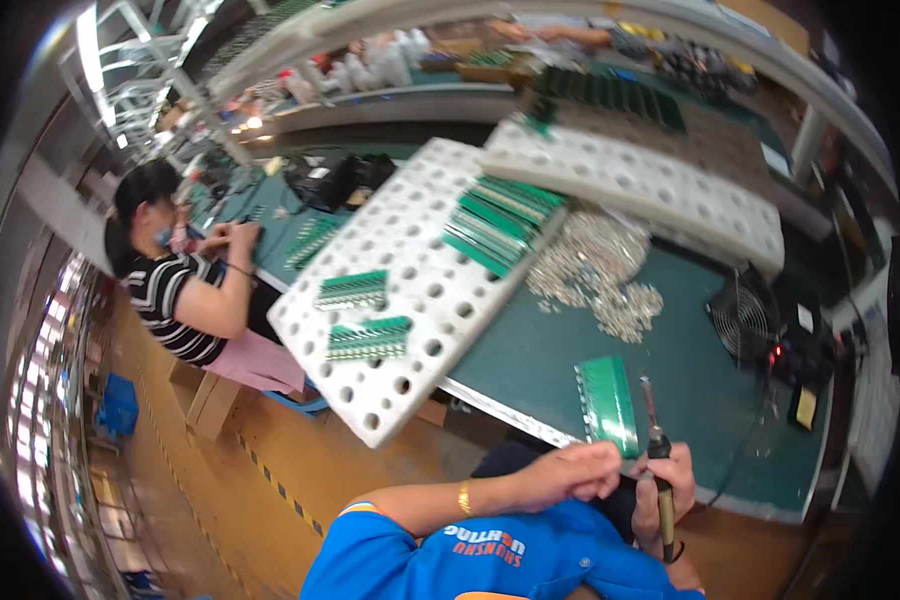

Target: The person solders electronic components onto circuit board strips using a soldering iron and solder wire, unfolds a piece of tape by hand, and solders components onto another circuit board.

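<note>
My right hand (675,475) grips a soldering iron (667,515), its metal tip pointing up and away over the green bench mat. My left hand (582,472) is closed at the bench's front edge, its fingers curled; whatever they may hold is too small to make out. Just beyond it a green circuit board (607,400) lies on the mat, with a row of small metal parts along its left side. The iron's tip is to the right of this board, apart from it. Farther off is a pile of small silvery parts (595,260).
A white foam slab with holes (410,230) overhangs the bench edge, carrying several circuit boards (505,220). Another foam slab (640,175) lies behind. A small black fan (743,315) stands at right. At left a co-worker (185,270) sits working at the same bench.
</note>
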The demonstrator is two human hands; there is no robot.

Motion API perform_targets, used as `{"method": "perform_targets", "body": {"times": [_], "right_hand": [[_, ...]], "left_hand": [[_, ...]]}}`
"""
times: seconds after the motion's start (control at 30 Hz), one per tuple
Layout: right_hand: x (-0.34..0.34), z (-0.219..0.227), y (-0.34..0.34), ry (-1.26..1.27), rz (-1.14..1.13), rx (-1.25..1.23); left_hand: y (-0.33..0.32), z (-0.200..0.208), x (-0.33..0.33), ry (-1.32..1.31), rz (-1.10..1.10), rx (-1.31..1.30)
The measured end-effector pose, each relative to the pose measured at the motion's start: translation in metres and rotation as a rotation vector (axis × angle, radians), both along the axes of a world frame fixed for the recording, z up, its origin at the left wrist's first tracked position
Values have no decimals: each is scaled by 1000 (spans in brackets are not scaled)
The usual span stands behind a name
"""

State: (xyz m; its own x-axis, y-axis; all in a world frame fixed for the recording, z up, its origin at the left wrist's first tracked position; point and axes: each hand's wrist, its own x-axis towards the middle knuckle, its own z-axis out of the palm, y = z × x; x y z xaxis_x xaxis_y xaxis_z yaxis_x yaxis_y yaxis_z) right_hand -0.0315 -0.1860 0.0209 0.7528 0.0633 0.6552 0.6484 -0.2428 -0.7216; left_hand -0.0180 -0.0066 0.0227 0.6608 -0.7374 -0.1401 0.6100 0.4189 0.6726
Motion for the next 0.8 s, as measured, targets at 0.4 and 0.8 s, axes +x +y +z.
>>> {"method": "perform_targets", "body": {"times": [0.4, 0.8], "right_hand": [[1, 36, 28, -45, 40, 21], [5, 68, 20, -18, -176, 63]], "left_hand": [[10, 17, 1, -201, 2, -59], [92, 11, 6, -444, 227, 529]]}}
